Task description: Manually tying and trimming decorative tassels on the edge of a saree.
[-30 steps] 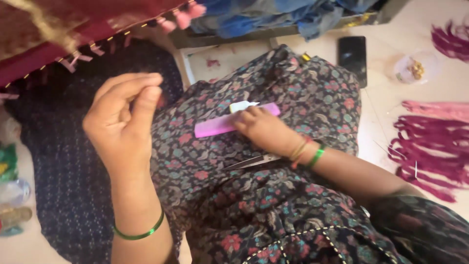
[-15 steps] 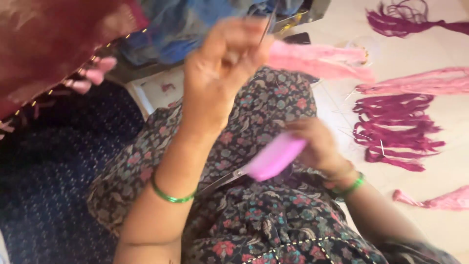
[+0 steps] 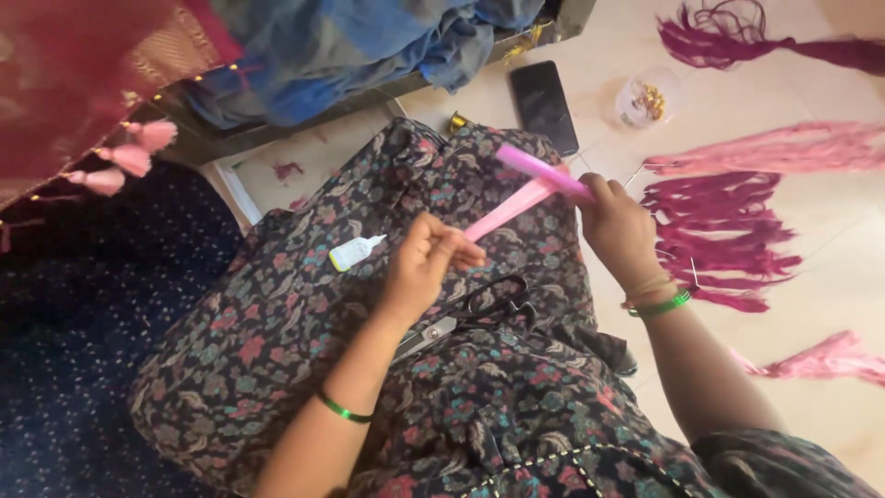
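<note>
The left hand has its fingers pinched together on one end of a pink bunch of threads; the right hand is closed on the other end, together with a flat pink stick; the bunch stretches tight between them, above the lap in the flowered dress. A small white glue bottle with a yellow part lies on the dress, left of the left hand; black scissors lie just below that hand. A dark phone lies flat on the pale floor past the knee; a small clear round cup with gold bits sits beside it. Dark purple threads lie near the right hand; there is bare floor further right.
</note>
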